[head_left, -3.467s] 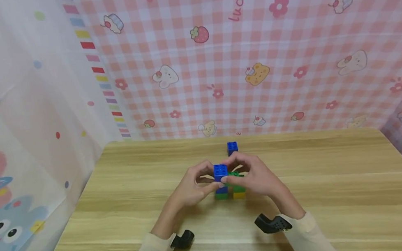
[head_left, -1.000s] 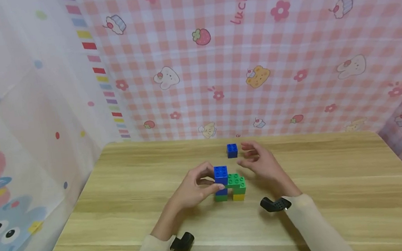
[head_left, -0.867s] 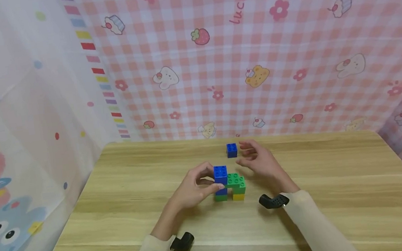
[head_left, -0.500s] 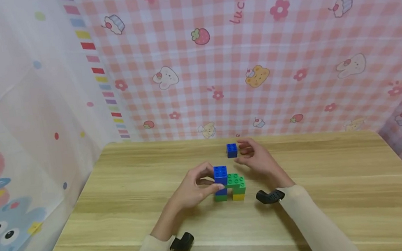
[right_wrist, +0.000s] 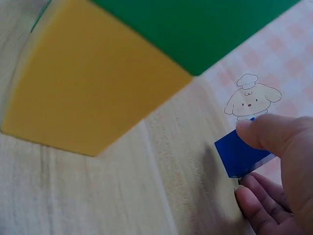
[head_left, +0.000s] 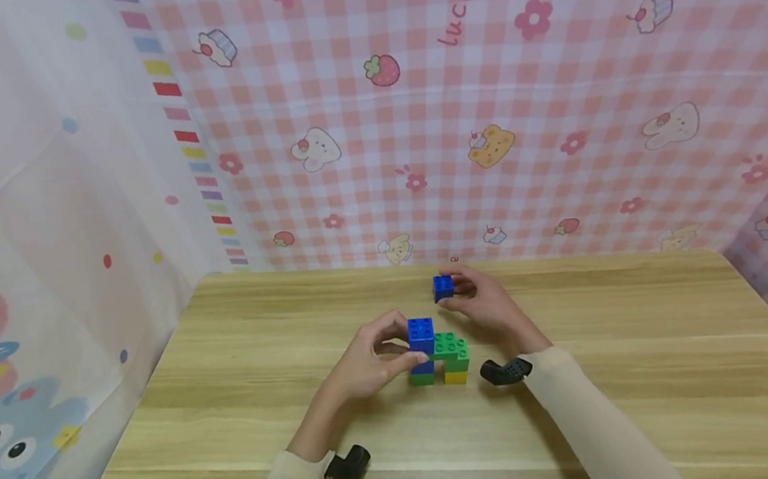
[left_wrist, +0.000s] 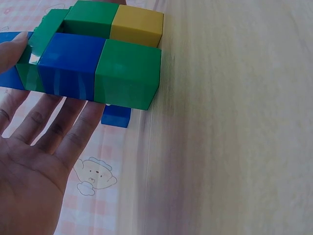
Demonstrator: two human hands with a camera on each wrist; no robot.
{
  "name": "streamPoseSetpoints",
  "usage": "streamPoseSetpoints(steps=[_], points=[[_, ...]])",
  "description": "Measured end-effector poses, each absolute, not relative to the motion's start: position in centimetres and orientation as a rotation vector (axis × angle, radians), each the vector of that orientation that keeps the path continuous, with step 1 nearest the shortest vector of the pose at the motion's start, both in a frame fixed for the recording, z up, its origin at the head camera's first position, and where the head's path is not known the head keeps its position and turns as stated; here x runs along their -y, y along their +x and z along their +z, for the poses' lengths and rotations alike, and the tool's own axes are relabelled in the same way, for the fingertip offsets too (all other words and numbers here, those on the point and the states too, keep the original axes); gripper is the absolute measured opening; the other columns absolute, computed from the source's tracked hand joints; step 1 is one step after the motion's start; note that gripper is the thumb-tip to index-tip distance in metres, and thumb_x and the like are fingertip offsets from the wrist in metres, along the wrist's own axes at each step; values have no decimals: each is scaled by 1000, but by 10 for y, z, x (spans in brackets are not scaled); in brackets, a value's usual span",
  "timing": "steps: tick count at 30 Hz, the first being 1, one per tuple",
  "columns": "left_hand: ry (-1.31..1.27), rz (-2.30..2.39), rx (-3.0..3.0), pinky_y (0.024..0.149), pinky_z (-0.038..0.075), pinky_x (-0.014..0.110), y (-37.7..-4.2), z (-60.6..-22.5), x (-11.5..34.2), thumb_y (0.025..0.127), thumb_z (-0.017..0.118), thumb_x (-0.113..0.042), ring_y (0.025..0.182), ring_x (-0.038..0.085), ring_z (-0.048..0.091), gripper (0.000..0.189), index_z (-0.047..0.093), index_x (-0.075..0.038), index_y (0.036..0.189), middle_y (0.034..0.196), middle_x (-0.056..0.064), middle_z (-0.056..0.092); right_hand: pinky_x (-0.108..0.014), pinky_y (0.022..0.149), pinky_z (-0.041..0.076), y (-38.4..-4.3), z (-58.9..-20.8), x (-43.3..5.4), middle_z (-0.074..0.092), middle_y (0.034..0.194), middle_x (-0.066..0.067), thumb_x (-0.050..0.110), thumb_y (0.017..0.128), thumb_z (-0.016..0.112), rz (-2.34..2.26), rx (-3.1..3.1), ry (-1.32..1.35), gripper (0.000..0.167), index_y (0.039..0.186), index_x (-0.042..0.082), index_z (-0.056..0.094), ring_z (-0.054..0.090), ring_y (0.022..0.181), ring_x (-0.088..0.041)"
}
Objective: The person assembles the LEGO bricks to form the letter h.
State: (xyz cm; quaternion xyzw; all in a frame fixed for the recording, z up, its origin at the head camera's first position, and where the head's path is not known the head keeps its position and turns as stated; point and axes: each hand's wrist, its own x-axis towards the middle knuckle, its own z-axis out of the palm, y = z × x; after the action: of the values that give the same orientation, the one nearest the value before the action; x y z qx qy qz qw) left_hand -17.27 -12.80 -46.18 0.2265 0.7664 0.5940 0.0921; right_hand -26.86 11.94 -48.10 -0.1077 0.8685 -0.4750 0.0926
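A small structure of toy building bricks stands on the table in the head view. Its left column has a blue brick (head_left: pixel 421 332) on top and a green brick (left_wrist: pixel 128 73) at the bottom. A green bridging brick (head_left: pixel 445 341) joins it to a right column ending in a yellow brick (head_left: pixel 456 377). My left hand (head_left: pixel 369 358) grips the left column between thumb and fingers. Behind the structure, my right hand (head_left: pixel 490 310) pinches a separate blue brick (head_left: pixel 442 288), thumb on the near side. That brick appears to rest on the table.
The wooden table (head_left: pixel 623 402) ends at a pink checked cloth (head_left: pixel 480 86) hanging behind it. A white printed cloth (head_left: pixel 56 229) hangs on the left. Black wrist devices (head_left: pixel 507 371) sit at both cuffs.
My right hand left the structure, moved back beside the separate blue brick, then slid left until thumb and fingers closed about it. My left hand keeps its grip on the structure.
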Motion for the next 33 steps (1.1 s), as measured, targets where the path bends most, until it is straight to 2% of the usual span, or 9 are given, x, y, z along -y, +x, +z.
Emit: streamPoseSetpoints(steps=[9,18,33], points=[[708,1773,-2272,93,61,31,-173,-463,128,92,79,-17,106,23,67,24,59,-11,104,107,9,66,-49,102,55,-265,-487,-118,66,130,-15,23,96,74,-1389,-2670,-313,38,133,18,62,64,115,-31],[717,1773,-2270,93,61,30,-174,-464,128,92,78,-19,107,20,67,23,60,-13,104,108,7,66,-43,99,54,-254,-481,-118,69,124,-11,21,95,75,-1432,-2678,-258,38,131,18,64,63,109,-27],[711,1780,-2258,94,61,29,-174,-464,129,92,78,-16,107,22,67,21,60,-14,104,109,7,66,-45,102,56,-234,-481,-125,69,120,-9,22,96,75,-1527,-2633,-243,35,129,15,64,65,110,-26]])
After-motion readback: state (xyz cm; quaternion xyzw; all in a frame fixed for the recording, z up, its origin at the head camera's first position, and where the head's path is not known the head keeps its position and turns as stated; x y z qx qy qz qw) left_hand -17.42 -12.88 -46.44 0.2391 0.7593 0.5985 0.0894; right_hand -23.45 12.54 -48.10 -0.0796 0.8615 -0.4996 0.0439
